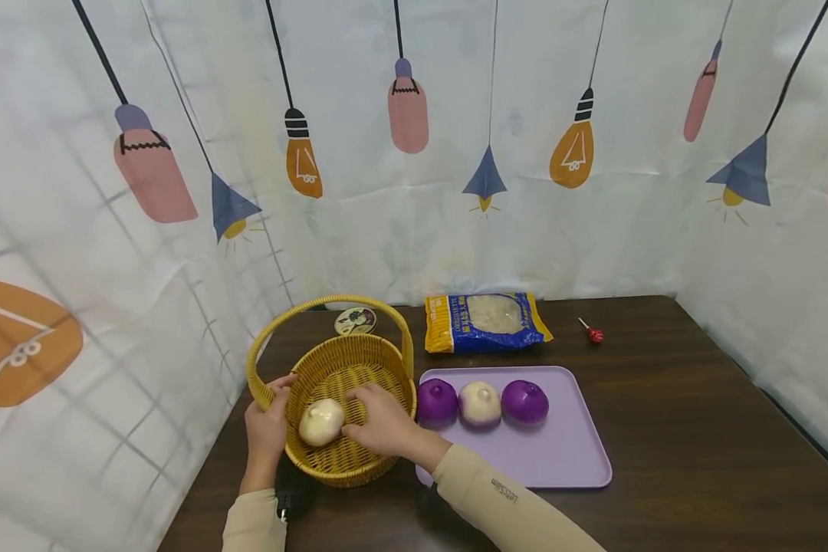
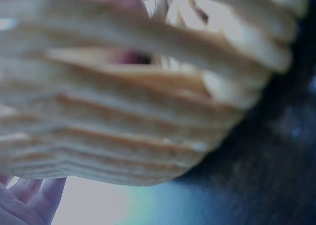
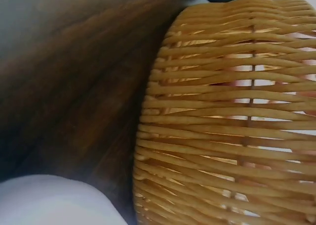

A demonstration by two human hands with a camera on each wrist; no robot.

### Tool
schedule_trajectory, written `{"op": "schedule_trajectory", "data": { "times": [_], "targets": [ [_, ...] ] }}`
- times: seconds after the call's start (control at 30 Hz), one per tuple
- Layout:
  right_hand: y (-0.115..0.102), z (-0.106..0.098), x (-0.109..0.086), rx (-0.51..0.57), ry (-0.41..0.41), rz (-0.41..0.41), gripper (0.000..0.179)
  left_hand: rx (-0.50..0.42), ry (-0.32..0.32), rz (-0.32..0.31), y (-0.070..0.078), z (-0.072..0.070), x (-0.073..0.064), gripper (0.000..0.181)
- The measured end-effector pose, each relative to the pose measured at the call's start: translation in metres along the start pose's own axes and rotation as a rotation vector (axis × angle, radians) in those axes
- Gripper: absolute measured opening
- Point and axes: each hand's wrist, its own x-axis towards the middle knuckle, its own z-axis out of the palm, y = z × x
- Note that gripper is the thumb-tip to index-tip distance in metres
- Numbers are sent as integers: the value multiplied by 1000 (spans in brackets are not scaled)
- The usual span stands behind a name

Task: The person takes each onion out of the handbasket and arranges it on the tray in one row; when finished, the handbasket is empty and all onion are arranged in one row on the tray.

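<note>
A yellow wicker basket (image 1: 348, 468) with a tall arched handle stands tilted toward me on the table. My left hand (image 1: 267, 422) grips its left side, at the foot of the handle. Inside, a white onion (image 1: 321, 422) lies on the left of the basket floor. My right hand (image 1: 385, 422) reaches in over the right rim, thumb and fingers parted just right of the onion, with nothing held. Basket weave (image 2: 123, 101) fills much of the left wrist view, and the basket's outer wall (image 3: 222, 116) fills the right wrist view.
Right of the basket, a lilac tray (image 1: 524, 460) carries a purple onion (image 1: 437, 403), a white onion (image 1: 480, 404) and another purple onion (image 1: 526, 402). Behind are a blue and yellow food bag (image 1: 486, 322), a round tin (image 1: 355, 321) and a red lollipop-like item (image 1: 595, 335).
</note>
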Motion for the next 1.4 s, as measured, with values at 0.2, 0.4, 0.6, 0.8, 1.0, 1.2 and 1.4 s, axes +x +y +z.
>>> {"op": "schedule_trajectory", "data": {
  "times": [0.2,0.4,0.6,0.8,1.0,1.2,1.4],
  "targets": [
    [-3,6,8,-58,10,-12,49,-57,-15,5,3,-1,0,35],
    [-2,11,15,-56,21,-1,51,-74,-40,-10,21,-5,-6,31],
    [-3,15,25,-19,2,56,59,-68,-42,-11,26,-3,-6,29],
    [-6,27,35,-4,3,67,65,-54,-44,-3,2,-4,2,35],
    [-6,32,35,-88,-34,8,74,-63,-61,-28,8,-3,-2,33],
    [-3,35,37,-100,-81,-45,78,-56,-60,-21,4,-2,1,32],
    [-2,37,38,-87,-129,-53,82,-54,-44,-21,3,-3,2,32]
  ]
}}
